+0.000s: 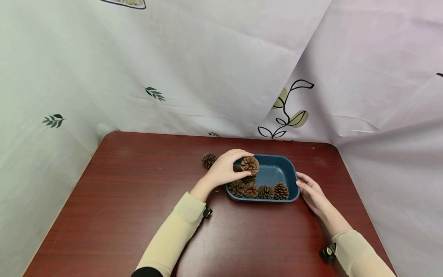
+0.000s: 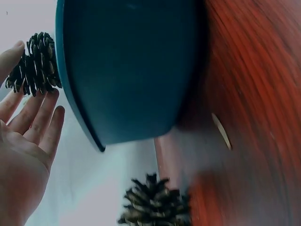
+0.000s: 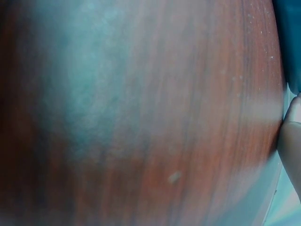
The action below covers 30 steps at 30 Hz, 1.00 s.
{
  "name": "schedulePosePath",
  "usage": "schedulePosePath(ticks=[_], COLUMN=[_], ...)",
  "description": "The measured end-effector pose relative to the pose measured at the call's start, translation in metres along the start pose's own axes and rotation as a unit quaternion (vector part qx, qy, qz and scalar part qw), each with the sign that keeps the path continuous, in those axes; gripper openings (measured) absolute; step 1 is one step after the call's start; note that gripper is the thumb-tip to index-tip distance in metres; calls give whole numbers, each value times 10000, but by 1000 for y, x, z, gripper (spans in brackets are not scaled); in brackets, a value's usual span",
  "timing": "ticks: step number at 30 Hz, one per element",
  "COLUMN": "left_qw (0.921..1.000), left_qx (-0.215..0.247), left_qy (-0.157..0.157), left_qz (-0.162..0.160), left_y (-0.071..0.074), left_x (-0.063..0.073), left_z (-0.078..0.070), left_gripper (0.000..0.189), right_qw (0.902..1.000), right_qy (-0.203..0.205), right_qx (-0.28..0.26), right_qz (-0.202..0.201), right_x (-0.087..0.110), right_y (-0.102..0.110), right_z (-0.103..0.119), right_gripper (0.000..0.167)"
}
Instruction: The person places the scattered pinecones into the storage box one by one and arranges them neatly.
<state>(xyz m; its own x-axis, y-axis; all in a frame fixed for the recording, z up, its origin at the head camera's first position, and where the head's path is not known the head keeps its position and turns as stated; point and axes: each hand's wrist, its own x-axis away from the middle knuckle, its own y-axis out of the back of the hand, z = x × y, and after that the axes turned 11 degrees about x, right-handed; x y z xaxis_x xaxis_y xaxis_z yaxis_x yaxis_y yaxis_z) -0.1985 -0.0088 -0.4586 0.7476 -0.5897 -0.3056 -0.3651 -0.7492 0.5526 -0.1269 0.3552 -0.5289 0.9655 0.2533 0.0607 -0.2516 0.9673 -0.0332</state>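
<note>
My left hand (image 1: 226, 168) holds a brown pine cone (image 1: 250, 164) between thumb and fingers, over the left part of a blue plastic basin (image 1: 291, 169). In the left wrist view this pine cone (image 2: 40, 63) shows beyond the basin's rim, with the fingers of the left hand (image 2: 28, 127) spread beneath it. Several other pine cones (image 1: 265, 192) lie in the basin along its near side and left end. My right hand (image 1: 312, 194) holds the basin's right end, its thumb at the rim. Only part of that thumb (image 3: 292, 136) appears in the right wrist view.
Another pine cone (image 1: 209, 161) sits on the dark red wooden table (image 1: 121, 200), left of the basin and behind the left hand. A small pale sliver (image 2: 222, 132) lies on the tabletop beside the basin. A pale patterned cloth (image 1: 207, 77) hangs behind the table.
</note>
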Motion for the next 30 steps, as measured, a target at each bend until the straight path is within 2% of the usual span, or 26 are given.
schedulePosePath(ticks=[6,10,18,30], left_qw=[9999,9993,9963,9929], left_qx=[-2,-36,-175,-331], left_qy=[-100,-78,33,43], left_qz=[116,360,841,1140], left_y=[-10,-17,-31,-44], left_x=[-13,-20,-29,-43], left_z=[-8,-10,-6,-7], left_gripper=[56,55,57,54], right_qw=[9999,9999,9999,10000], right_qy=[-82,-98,-104,-48], right_qx=[63,36,23,47], right_qz=[-28,-45,-48,-70], right_x=[0,0,0,0], right_y=[1,0,1,-1], right_z=[1,1,0,0], right_gripper=[41,40,39,41])
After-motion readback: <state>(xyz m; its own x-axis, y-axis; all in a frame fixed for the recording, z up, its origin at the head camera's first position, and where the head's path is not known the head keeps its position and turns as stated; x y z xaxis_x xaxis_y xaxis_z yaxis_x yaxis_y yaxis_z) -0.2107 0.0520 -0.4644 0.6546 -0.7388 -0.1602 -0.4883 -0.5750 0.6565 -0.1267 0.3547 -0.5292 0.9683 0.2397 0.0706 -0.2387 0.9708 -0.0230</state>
